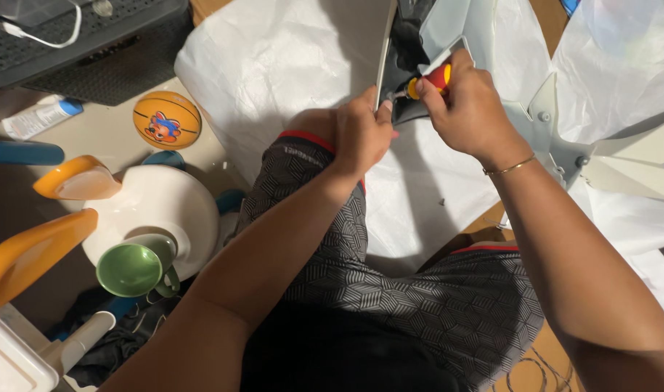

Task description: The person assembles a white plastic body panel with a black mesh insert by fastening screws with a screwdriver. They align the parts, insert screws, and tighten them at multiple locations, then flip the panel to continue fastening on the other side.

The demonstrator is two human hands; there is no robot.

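Note:
My right hand [468,109] grips a screwdriver with a red and yellow handle [432,80], its tip pointing left into a dark part of a fan assembly [408,51]. My left hand [364,134] is closed and pinches at the screwdriver's tip, right beside the dark part's edge. Pale grey fan blades [557,138] spread out to the right of my right wrist, which wears a thin gold bracelet [510,168]. My knees in patterned grey shorts lie below both hands.
White plastic sheeting [274,65] covers the floor under the work. To the left lie a small orange ball [167,120], a white round base with orange blades [154,203], a green cup [132,268] and a dark grille [92,51]. A tiny screw [441,202] rests on the sheet.

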